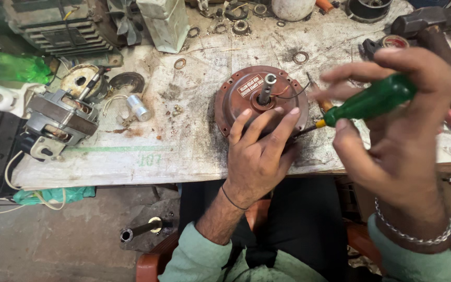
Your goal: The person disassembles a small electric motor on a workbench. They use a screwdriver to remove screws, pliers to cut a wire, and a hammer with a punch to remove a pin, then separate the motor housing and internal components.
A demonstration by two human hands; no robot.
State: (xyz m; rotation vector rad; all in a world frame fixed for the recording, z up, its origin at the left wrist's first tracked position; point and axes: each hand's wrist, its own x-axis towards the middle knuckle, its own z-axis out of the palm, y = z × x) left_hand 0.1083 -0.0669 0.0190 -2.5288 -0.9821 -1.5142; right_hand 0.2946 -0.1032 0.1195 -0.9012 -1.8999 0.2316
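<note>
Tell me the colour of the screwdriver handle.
Green, clear in the head view: screwdriver handle in the right hand.

green screwdriver handle [374, 99], reddish-brown motor housing [236, 99], mint-green sleeves [194, 258]

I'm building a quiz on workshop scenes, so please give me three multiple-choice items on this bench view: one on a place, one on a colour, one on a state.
1. Where does the left hand rest?
A. on the near edge of the round reddish-brown motor housing
B. on the hammer
C. on the grey motor at the bench's left

2. What colour is the handle of the screwdriver in the right hand?
A. red
B. green
C. black

3. How does the housing lie?
A. on its side
B. lifted off the bench
C. flat on the bench with its shaft pointing up

Answers:
1 A, the fingers spread over the housing's near rim.
2 B, the handle between the fingers is clear green.
3 C, the metal shaft rises from the housing's centre toward the camera.
</note>
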